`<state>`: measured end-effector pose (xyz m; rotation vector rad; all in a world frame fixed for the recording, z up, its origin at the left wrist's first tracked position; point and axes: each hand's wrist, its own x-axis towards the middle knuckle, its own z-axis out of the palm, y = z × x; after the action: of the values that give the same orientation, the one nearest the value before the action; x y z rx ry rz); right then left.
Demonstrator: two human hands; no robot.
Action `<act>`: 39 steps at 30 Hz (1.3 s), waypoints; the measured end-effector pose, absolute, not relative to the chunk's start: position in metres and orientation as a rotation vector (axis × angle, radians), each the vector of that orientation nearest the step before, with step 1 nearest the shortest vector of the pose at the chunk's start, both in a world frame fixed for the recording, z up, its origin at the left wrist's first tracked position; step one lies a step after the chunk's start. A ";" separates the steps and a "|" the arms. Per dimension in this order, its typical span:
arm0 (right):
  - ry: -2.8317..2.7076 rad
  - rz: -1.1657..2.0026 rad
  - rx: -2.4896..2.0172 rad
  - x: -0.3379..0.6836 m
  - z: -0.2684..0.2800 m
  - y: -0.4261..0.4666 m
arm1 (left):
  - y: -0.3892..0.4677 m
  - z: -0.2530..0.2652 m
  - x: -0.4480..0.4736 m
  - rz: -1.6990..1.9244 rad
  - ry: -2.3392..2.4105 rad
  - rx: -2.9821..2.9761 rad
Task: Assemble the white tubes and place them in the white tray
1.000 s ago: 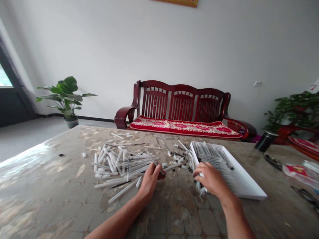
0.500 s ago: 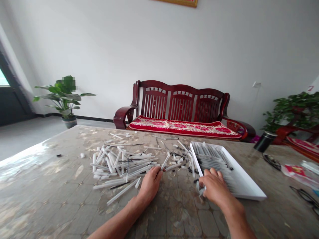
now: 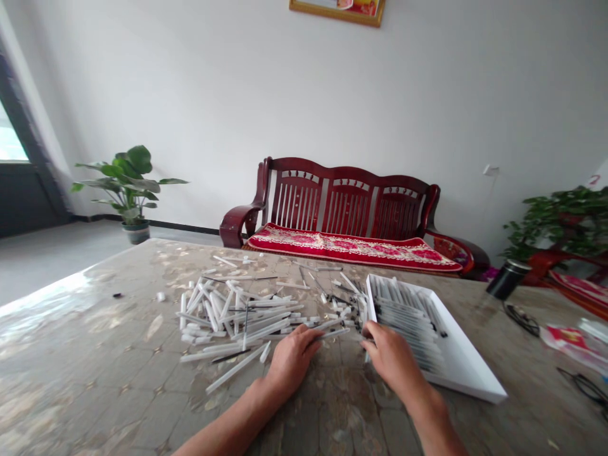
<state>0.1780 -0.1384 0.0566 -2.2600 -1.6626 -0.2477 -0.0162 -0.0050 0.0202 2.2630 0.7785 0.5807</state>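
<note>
Your left hand [image 3: 293, 356] pinches one end of a pen barrel [image 3: 336, 332], which points over the table [image 3: 142, 405] toward your right hand [image 3: 390, 352]. This one is curled nearly closed; whether it holds something, I cannot tell. Loose tubes [image 3: 216, 306] lie at left, a white box [image 3: 475, 370] at right.

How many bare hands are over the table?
2: the left hand beside the heaped translucent plastic tubes, the right hand by the shallow white rectangular tray.

A pinkish mark [image 3: 593, 180] resembling "2" stands on a pale surface [image 3: 602, 171]; nothing else is legible.
</note>
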 end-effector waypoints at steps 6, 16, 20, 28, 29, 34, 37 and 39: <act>-1.562 -0.267 -2.211 0.171 0.042 -0.127 | -0.004 0.021 -0.017 0.551 0.790 2.304; -1.550 -0.380 -2.132 0.172 0.039 -0.127 | 0.003 0.019 -0.019 0.564 0.810 2.328; -1.572 -0.397 -2.121 0.172 0.040 -0.128 | 0.004 0.021 -0.020 0.569 0.776 2.347; -1.656 -0.477 -1.994 0.173 0.034 -0.126 | 0.003 0.023 -0.020 0.526 0.745 2.406; -1.679 -0.492 -1.962 0.174 0.033 -0.126 | 0.003 0.022 -0.020 0.534 0.731 2.404; -1.789 -0.501 -1.809 0.174 0.033 -0.125 | 0.005 0.019 -0.020 0.591 0.684 2.398; -1.815 -0.466 -1.780 0.171 0.035 -0.124 | 0.004 0.018 -0.020 0.630 0.672 2.436; -1.806 -0.397 -1.789 0.169 0.036 -0.123 | 0.005 0.018 -0.021 0.669 0.648 2.496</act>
<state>0.1690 -0.1232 0.0364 -1.7890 -1.8063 -0.3974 -0.0214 0.0053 0.0178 2.4964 0.6480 0.6692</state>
